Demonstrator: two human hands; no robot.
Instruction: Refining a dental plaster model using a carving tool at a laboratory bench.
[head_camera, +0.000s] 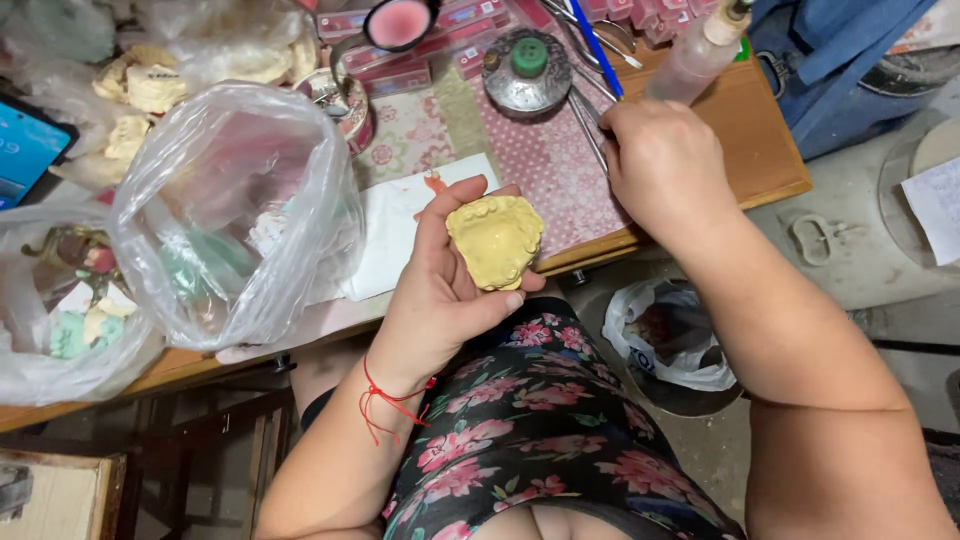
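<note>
Yellow plaster cast (495, 240) resting in left hand (440, 290) — thumb and fingertips clamped on its edges, above the lap. Right hand (665, 165) closed on thin metal tool (588, 130) — over table (770, 150).

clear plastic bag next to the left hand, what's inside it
Inside the crumpled clear plastic bag, pale green and whitish lumps show blurrily through the film. Folds and glare hide their exact shapes and whatever lies beneath. The left hand beside it holds a yellow dental cast.
</note>
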